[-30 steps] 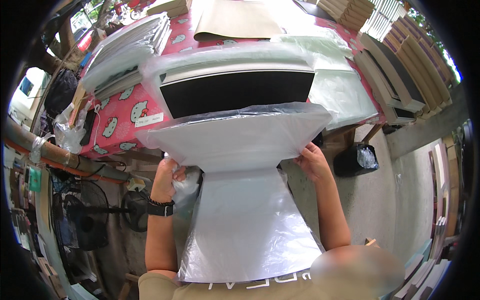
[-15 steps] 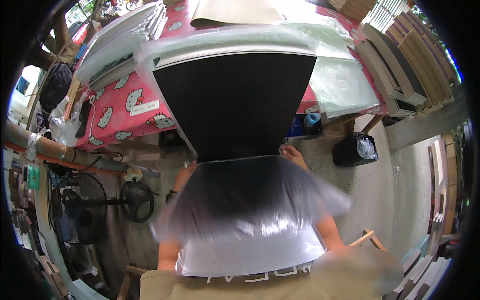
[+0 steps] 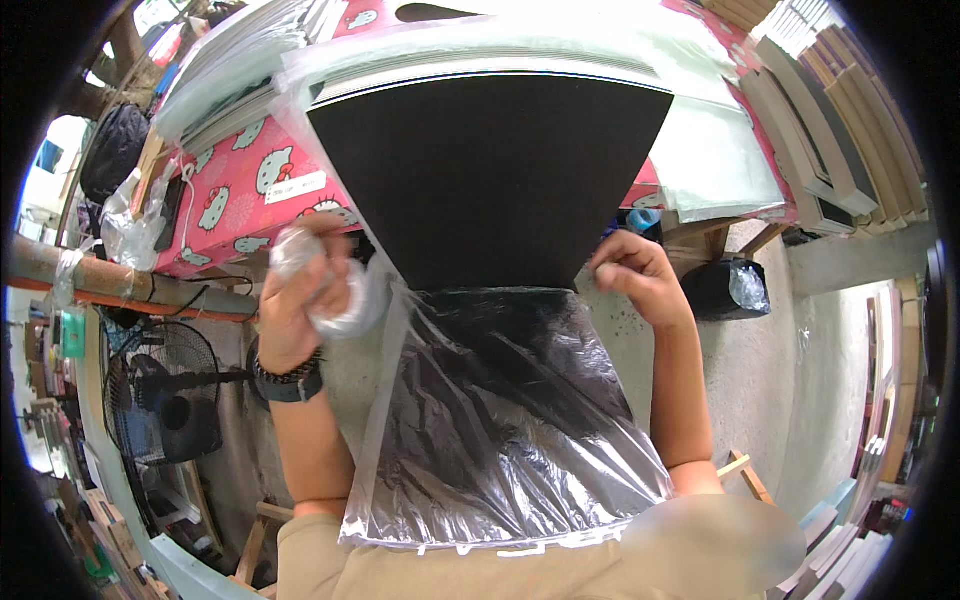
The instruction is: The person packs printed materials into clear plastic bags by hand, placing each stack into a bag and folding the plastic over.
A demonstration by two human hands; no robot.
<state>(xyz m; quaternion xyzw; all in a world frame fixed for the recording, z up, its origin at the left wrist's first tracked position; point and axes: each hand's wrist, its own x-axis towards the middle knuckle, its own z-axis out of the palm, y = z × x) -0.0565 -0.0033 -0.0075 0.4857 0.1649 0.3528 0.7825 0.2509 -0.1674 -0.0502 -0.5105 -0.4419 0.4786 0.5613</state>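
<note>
A large black board (image 3: 490, 180) lies tilted before me on a stack of pale-edged sheets. From its near edge a clear plastic sleeve (image 3: 510, 430) hangs down over my lap, creased and shiny. My left hand (image 3: 300, 290), blurred by motion, is raised left of the board's near corner. Its fingers are closed round what looks like a roll of clear tape (image 3: 352, 305). Beside the near right corner is my right hand (image 3: 640, 275), thumb and fingertips pinched together. Whatever sits between those fingertips is too small to make out.
A pink patterned cloth (image 3: 235, 215) covers the table under the stack. Plastic-wrapped sheets (image 3: 235, 90) lie at left, clear bags (image 3: 715, 160) at right. A fan (image 3: 165, 395) stands low left; a black bin (image 3: 715, 290) sits on the floor at right, below leaning boards (image 3: 810, 130).
Both hands have come out from beneath the plastic and now show in full, the left raised with the roll. The billowing sleeve has settled flat over my lap.
</note>
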